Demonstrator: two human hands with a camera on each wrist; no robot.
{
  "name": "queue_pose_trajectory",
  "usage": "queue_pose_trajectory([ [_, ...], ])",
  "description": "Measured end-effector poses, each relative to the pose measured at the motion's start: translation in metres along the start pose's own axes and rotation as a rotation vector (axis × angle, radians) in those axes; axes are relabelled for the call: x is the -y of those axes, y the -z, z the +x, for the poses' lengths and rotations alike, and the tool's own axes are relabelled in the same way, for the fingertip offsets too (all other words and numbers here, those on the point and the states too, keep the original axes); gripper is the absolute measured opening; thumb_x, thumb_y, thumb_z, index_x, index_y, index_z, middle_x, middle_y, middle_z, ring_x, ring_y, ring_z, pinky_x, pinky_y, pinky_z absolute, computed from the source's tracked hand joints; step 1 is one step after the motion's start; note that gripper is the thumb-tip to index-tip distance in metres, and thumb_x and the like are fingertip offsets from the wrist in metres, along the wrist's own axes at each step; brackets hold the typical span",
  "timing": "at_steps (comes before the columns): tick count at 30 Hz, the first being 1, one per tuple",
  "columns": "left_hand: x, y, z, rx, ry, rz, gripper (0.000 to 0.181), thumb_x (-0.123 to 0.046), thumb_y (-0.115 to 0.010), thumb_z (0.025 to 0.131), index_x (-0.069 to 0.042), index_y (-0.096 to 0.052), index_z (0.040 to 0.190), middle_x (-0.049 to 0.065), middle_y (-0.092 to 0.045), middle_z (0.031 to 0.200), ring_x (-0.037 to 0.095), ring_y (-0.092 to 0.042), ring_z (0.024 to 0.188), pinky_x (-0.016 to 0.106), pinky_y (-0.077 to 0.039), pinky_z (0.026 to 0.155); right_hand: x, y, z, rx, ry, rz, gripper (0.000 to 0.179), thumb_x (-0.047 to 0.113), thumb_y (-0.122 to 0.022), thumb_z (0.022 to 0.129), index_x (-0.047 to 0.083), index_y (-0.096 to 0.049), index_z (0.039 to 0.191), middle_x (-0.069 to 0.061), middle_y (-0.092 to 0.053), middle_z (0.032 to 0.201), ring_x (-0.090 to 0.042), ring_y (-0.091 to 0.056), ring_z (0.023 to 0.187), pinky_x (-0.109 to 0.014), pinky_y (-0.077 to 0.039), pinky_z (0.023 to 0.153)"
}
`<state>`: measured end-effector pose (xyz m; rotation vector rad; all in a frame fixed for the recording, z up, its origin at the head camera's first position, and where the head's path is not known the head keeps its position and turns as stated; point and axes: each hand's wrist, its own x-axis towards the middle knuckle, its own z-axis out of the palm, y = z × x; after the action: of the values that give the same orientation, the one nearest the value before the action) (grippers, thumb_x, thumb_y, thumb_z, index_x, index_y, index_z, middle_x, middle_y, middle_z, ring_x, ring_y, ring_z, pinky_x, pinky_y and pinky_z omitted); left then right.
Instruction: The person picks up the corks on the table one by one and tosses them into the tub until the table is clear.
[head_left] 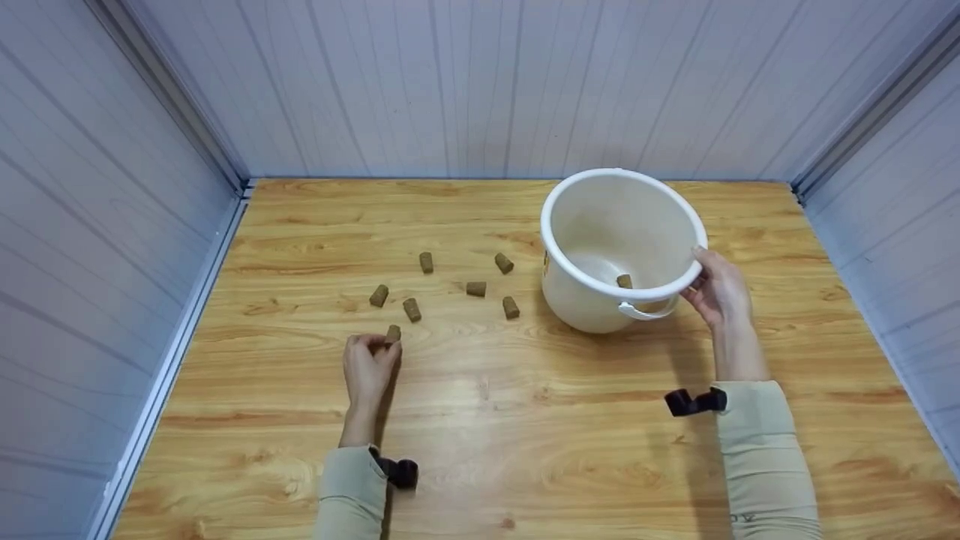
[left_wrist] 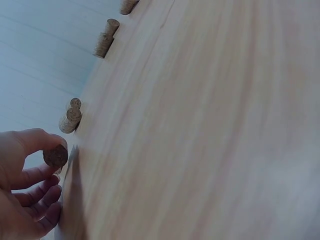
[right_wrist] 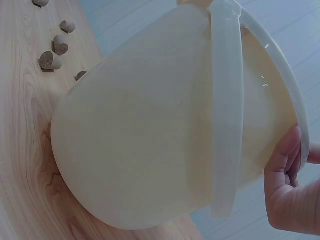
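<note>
Between its thumb and forefinger my left hand (head_left: 369, 369) pinches a brown cork (head_left: 393, 334), close over the wooden table. The left wrist view shows the round end of this cork (left_wrist: 55, 156), with the other fingers loosely bent below it. On the right, my right hand (head_left: 726, 294) grips the rim of a white plastic bucket (head_left: 574, 300), thumb over the edge and fingers under it. The bucket's mouth leans toward me. One cork (head_left: 624, 281) lies inside at the bottom, partly hidden by the near rim. The bucket handle (right_wrist: 227, 110) hangs down along the near side.
Several loose corks (head_left: 476, 289) lie scattered on the wooden table (head_left: 495, 420) between my left hand and the bucket. Pale panel walls (head_left: 480, 90) enclose the table at the back and both sides. A black wrist camera (head_left: 401, 474) sticks out from the left sleeve.
</note>
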<state>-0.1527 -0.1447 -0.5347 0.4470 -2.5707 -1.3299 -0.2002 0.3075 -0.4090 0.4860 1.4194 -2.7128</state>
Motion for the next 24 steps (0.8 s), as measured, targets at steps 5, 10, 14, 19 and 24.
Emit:
queue_pose_trajectory([
  [5,-0.004,0.001,-0.002,-0.014,0.0,-0.03,0.025,-0.01,-0.067,0.074,0.007,-0.063,0.09,0.018,-0.052,0.091,0.03,-0.052,0.084,0.039,-0.041,0.076,0.0,0.0,0.0,-0.003,-0.002,0.002,0.009,0.009,-0.05,0.089,0.0,-0.052,0.091,-0.01,-0.059,0.074,-0.019,-0.058,0.064,-0.027,-0.049,0.054],
  [10,-0.009,0.002,-0.004,-0.031,-0.019,-0.053,0.024,-0.01,-0.068,0.074,0.007,-0.062,0.091,0.018,-0.053,0.089,0.029,-0.053,0.082,0.038,-0.041,0.075,0.0,-0.001,-0.001,-0.004,0.0,0.001,0.01,0.009,-0.052,0.088,0.0,-0.052,0.091,-0.01,-0.059,0.074,-0.019,-0.058,0.064,-0.027,-0.048,0.054],
  [14,-0.015,0.003,-0.005,-0.03,-0.035,-0.058,0.026,-0.012,-0.069,0.075,0.006,-0.062,0.091,0.016,-0.053,0.091,0.028,-0.052,0.082,0.037,-0.041,0.073,-0.001,-0.001,-0.002,-0.008,0.001,-0.007,0.01,0.009,-0.054,0.087,0.0,-0.053,0.092,-0.009,-0.059,0.075,-0.019,-0.058,0.065,-0.027,-0.048,0.056],
  [19,-0.023,0.004,-0.007,-0.033,-0.07,-0.088,0.027,-0.013,-0.07,0.074,0.005,-0.062,0.092,0.016,-0.053,0.091,0.029,-0.05,0.083,0.036,-0.041,0.072,0.0,-0.001,-0.002,-0.007,-0.001,0.007,0.008,0.009,-0.054,0.087,0.001,-0.054,0.09,-0.009,-0.06,0.073,-0.018,-0.058,0.064,-0.027,-0.049,0.056],
  [24,-0.03,0.004,-0.01,-0.049,-0.122,-0.111,0.023,-0.009,-0.07,0.073,0.004,-0.063,0.09,0.016,-0.053,0.089,0.029,-0.051,0.083,0.036,-0.04,0.072,0.0,-0.002,-0.002,-0.007,-0.009,0.021,0.007,0.008,-0.053,0.088,0.001,-0.055,0.088,-0.01,-0.059,0.073,-0.019,-0.058,0.064,-0.027,-0.049,0.056],
])
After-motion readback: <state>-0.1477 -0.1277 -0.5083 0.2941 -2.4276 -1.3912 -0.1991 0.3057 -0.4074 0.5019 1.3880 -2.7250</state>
